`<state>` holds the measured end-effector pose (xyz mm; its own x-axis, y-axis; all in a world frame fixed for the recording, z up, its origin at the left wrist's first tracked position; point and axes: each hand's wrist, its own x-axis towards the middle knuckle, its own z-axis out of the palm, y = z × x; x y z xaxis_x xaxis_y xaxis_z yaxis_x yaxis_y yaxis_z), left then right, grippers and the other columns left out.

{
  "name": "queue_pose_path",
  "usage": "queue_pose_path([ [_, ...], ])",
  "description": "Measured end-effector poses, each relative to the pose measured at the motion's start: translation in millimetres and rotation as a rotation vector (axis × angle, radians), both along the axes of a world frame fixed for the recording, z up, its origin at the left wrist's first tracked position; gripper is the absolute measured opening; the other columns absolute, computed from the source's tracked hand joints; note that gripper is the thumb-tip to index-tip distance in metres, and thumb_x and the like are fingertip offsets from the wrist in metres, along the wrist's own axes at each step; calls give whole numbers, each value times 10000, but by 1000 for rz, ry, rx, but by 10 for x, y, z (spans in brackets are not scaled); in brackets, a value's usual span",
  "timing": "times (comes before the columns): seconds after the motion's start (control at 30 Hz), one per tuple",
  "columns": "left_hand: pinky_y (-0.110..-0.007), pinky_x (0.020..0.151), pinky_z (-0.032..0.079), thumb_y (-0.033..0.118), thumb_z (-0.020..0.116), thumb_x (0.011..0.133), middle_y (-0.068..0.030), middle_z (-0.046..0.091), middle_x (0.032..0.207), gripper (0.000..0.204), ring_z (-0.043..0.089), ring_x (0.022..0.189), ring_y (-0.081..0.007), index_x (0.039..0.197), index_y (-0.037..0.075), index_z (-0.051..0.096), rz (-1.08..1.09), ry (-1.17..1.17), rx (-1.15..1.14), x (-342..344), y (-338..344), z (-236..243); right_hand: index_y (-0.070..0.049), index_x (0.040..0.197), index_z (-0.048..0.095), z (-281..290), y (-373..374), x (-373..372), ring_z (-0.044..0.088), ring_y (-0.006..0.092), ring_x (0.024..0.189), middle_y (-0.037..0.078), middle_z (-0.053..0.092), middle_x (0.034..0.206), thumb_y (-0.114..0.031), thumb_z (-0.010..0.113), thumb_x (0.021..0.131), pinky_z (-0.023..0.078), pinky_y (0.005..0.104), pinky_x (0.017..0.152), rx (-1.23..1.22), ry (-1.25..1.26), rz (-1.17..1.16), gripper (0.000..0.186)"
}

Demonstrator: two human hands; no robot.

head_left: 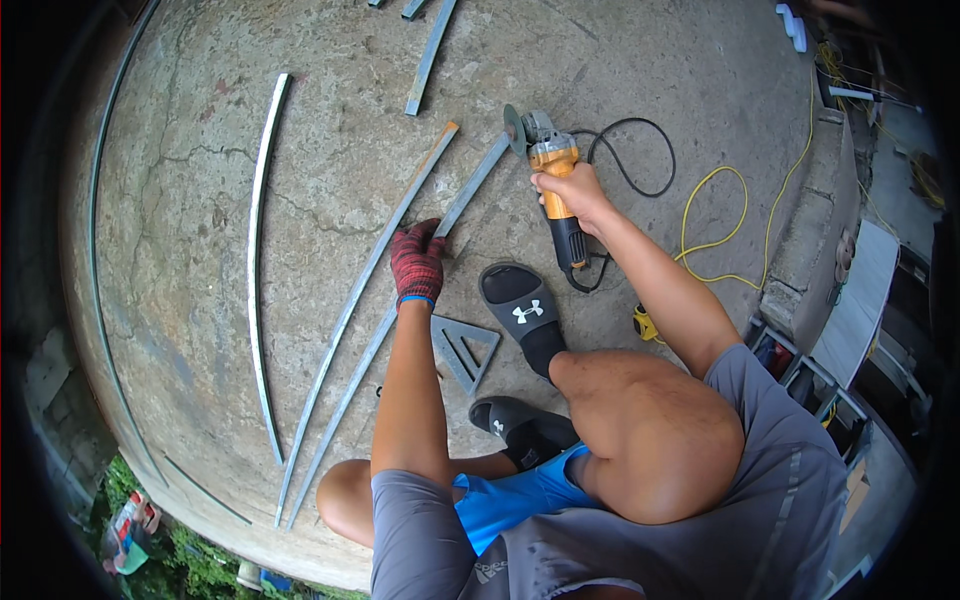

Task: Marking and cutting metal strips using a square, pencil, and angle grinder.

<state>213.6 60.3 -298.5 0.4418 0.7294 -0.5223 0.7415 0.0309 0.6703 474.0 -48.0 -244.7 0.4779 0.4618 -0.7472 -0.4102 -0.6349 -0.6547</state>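
1. Apparently, cutting or grinding is the step in hand: the disc (514,129) of the angle grinder (560,208) sits at the far end of the metal bar (470,189); contact is hard to confirm.
2. The bare right hand (574,193) grips the grinder's body.
3. Left of the grinder, the gloved left hand (417,262) is closed over the bar.
4. The next move calls for a steady bar and controlled disc pressure.

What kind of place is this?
It looks like an outdoor yard used as a workshop: the right hand holds a grinder, long metal bars lie on rough concrete, and green plants show beyond.
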Motion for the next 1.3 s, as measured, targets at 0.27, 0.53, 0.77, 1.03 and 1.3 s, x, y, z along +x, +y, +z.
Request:
queue_pose_path([
  [0.27,-429,932,504,118,725,836,-167,641,1093,309,643,1032,-353,1144,146,715,22,-22,-37,-8,18,-21,7,982,664,-54,-45,-50,647,132,669,50,664,812,-149,755,836,515,276,594,-13,9,-12,232],
  [0.53,-404,938,503,95,707,847,-177,648,1063,313,652,1014,-334,1160,112,704,-14,38,-9,7,39,70,3,963,672,-111,-31,-104,637,133,657,50,659,792,-148,762,821,506,274,591,3,21,-21,226],
  [0.77,-449,965,472,161,725,835,-176,626,1073,311,587,1075,-373,1146,181,722,14,35,-22,-5,22,6,-7,955,667,-82,-28,-120,635,133,647,48,656,792,-141,774,810,510,273,586,-8,2,-46,225],
  [1.03,-446,964,471,153,741,815,-161,631,1055,299,583,1076,-372,1113,178,728,28,9,-34,4,21,17,-4,1018,649,-125,-53,-81,663,147,686,53,667,821,-169,765,827,536,285,614,-31,-8,-26,278],
  [1.3,-452,963,473,163,742,815,-165,633,1065,299,586,1071,-378,1113,183,729,55,-10,-48,-34,19,-16,-5,1014,653,-134,-54,-96,665,150,683,57,672,811,-169,767,823,536,289,611,-26,-4,-33,277],
])
